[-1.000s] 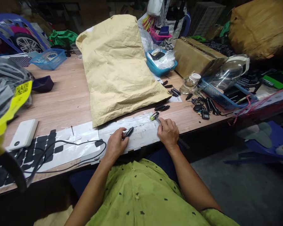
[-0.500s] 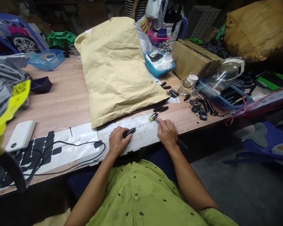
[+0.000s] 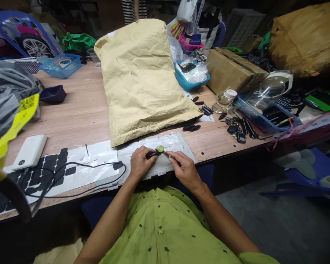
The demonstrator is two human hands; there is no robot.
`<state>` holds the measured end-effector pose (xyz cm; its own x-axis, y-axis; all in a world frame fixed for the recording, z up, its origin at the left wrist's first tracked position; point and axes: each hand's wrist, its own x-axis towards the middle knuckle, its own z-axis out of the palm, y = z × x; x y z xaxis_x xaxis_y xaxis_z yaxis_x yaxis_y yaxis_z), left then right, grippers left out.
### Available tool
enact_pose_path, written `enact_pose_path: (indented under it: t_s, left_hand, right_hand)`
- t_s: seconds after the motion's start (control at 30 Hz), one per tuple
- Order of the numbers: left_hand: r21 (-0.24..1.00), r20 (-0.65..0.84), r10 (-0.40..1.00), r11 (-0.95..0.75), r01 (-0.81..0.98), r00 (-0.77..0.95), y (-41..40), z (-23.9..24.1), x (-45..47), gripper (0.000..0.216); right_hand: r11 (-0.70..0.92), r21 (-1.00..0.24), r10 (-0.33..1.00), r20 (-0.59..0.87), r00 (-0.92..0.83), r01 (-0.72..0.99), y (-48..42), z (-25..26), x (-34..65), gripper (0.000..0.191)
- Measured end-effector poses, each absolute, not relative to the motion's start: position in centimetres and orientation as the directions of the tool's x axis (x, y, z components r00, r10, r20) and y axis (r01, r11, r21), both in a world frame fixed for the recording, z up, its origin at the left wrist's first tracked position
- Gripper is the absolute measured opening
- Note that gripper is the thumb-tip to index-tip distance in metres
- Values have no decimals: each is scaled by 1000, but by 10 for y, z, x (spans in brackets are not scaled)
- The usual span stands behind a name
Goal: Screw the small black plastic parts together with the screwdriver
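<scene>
My left hand [image 3: 140, 161] is closed on a small black elongated piece [image 3: 152, 155], low over the white board [image 3: 178, 145] at the table's front edge. My right hand [image 3: 185, 168] grips the handle of a small mallet [image 3: 161, 148] with a yellow-green face. The mallet's head is at the right end of the black piece; whether they touch I cannot tell. Similar black pieces [image 3: 191, 127] lie on the table beyond, beside the corner of a large tan paper sack [image 3: 143, 84].
At left are a white power bank [image 3: 30, 151], a black cable [image 3: 93, 167] and sheets of black stickers [image 3: 52, 168]. Toward the right stand a glass jar [image 3: 222, 101], a blue basket [image 3: 264, 113], keys [image 3: 236, 130] and a cardboard box [image 3: 232, 69].
My right hand has brought the mallet left and down to the end of the black piece. My left hand still holds that piece. The whole view has shifted slightly.
</scene>
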<state>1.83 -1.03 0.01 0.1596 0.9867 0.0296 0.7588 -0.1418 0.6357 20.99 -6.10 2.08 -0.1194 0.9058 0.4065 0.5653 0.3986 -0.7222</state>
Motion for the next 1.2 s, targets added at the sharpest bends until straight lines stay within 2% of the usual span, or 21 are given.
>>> enact_pose_path:
  t_s: [0.23,0.43,0.6,0.73,0.87,1.0,1.2]
  left_hand:
    - [655,4,991,-102,749,132,-10,4,21,14]
    - [661,4,989,-114,742,149,-10,3,20,16]
    - [658,0,990,-106,745,141,-11,5,21,15]
    - [659,2,989,-110,744,145,-11,5,20,14]
    - [650,11,988,-125,750,156,-12,5,19,14]
    - [633,33,985,-153,759,171,-13,4,18,14]
    - [613,63,978,-194,766,197,-15,1,16,17]
  right_hand:
    - [428,-667,897,393,-201,610,-63,18,206,33]
    - [392,-698,905,408,-119,599,-63,18,211,32]
    - [375,-695,914,387,-119,614,-63,14,214,32]
    - [357,-669,903,427,-56,652,-56,14,223,30]
    - [259,-555,890,455,28,791,-44,9,242,31]
    - [140,-353,876,480,51,925,-35,-4,258,30]
    - [86,-164,847,531,15,983,-36,-19,256,32]
